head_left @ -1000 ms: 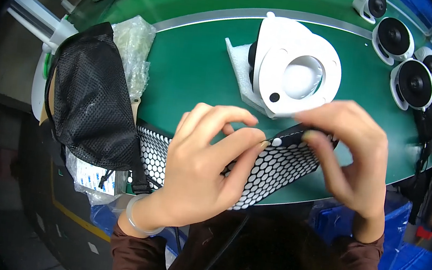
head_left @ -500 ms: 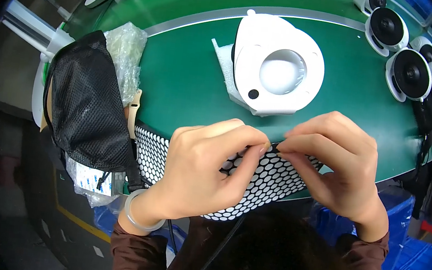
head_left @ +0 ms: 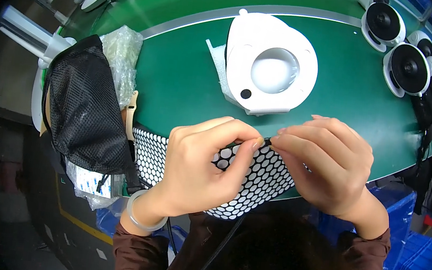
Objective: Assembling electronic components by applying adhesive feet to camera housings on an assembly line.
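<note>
Between my hands lies a honeycomb-patterned piece of mesh (head_left: pixel 267 175), black netting with white showing in its cells, edged in black along the top. Finger and thumb of my left hand (head_left: pixel 196 167) pinch that black edge. Close beside them, the bunched fingertips of my right hand (head_left: pixel 329 166) hold the same edge, almost touching the left ones. The mesh spreads leftward behind my left wrist, and my hands hide part of it. Just beyond my hands, a white rounded housing (head_left: pixel 309 65) with a large round opening sits tilted on white foam (head_left: pixel 217 60).
A black mesh pouch (head_left: pixel 88 110) stands at the left, beside clear bubble wrap (head_left: pixel 121 55) and a beige strap (head_left: pixel 131 112). Several white devices with round black faces (head_left: pixel 408 68) crowd the far right of the green table (head_left: pixel 180 77). Blue plastic-covered boxes (head_left: pixel 408 269) stand below right.
My right hand has moved left along the mesh edge, and its fingertips have come nearer my left ones. The fingers of the right hand are drawn closer together. The whole view has shifted slightly.
</note>
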A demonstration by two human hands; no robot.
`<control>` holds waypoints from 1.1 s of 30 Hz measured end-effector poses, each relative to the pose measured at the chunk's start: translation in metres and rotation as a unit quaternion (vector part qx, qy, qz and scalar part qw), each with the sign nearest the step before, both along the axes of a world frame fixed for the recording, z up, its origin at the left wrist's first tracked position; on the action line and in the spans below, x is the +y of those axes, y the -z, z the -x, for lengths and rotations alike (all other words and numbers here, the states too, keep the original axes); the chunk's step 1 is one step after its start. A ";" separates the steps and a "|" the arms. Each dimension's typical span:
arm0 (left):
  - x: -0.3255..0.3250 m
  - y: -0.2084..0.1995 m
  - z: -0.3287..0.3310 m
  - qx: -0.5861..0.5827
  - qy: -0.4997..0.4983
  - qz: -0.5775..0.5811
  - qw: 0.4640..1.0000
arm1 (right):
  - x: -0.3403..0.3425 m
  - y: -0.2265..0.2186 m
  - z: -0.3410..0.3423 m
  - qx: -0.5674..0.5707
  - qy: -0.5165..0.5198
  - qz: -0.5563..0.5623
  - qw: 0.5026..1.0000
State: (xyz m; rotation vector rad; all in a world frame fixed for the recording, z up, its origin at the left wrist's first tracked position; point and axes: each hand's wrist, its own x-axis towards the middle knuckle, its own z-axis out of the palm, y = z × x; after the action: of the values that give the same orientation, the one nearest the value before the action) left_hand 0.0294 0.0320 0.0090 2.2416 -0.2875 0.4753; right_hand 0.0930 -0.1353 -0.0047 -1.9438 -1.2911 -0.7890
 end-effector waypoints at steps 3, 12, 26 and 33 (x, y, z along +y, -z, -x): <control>0.000 0.000 0.001 0.008 -0.002 0.013 1.000 | 0.000 0.000 0.000 -0.002 -0.001 -0.003 1.000; 0.000 0.006 -0.003 0.010 -0.001 0.027 1.000 | -0.001 -0.012 0.005 0.112 0.002 0.087 0.990; -0.001 0.003 -0.003 0.017 -0.008 0.026 0.999 | 0.001 -0.009 -0.009 0.096 -0.023 0.059 0.993; 0.000 0.004 -0.003 0.002 -0.004 0.010 1.000 | -0.001 -0.018 -0.010 0.172 -0.044 0.102 0.979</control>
State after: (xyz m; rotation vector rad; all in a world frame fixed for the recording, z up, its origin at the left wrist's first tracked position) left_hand 0.0323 0.0324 0.0050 2.2244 -0.2697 0.4768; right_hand 0.1035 -0.1361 0.0129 -2.0546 -1.2710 -0.2664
